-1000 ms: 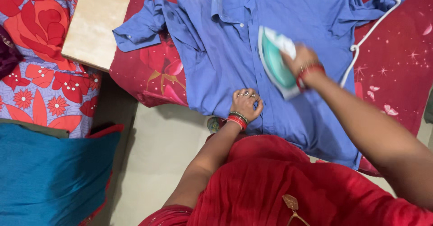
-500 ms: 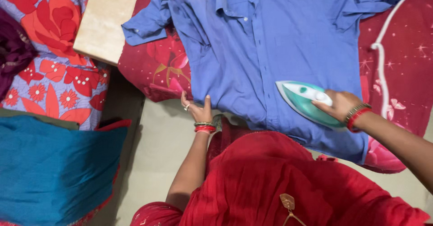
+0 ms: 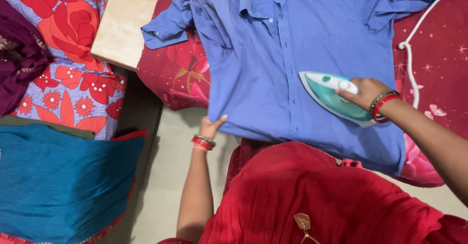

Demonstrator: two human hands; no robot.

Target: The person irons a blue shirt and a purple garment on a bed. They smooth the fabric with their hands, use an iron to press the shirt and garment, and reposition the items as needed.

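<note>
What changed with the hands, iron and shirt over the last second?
The right hand brought the teal iron down from mid-shirt to near the hem and still grips it. The left hand slid off the front of the blue shirt to its lower left edge. The shirt stays spread on the red floral cloth.

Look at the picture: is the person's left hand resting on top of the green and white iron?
No, the left hand grips the blue shirt's hem; the right hand holds the green and white iron.

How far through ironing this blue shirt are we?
Done: the blue shirt lies spread flat, its front mostly smooth. In hand: right hand presses the iron near the placket; left hand grips the hem corner. Left: the bunched sleeve looks unpressed.
</note>
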